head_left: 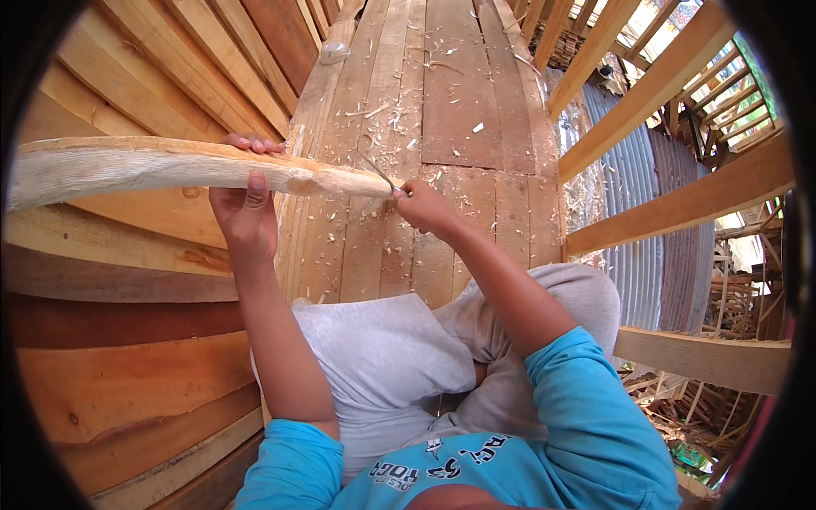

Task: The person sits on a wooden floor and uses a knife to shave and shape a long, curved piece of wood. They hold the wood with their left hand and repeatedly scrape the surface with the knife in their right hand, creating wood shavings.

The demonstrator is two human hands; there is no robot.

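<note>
The person is sitting on a floor of wooden planks and is looking down at the two hands, which are working on a long pale piece of wood. The left hand is closing around this piece of wood from below, with the thumb lying on its near side and the fingertips showing over its far edge, so it is gripping the wood firmly. The wood is lying almost level across the left part of the picture, its thick end is going out toward the left rim and its thinner, tapered end is pointing to the right, above the planks. The right hand is closed around the handle of a small tool with a thin metal blade; the handle itself is hiding inside the fist. The blade is touching the tapered end of the wood, just beside the right hand. Many light wood shavings are lying scattered on the planks beyond the hands. Stacked boards are filling the left side, and bare wooden beams are crossing on the right, with corrugated metal sheets showing below them. The person is wearing a blue shirt and grey trousers.
</note>
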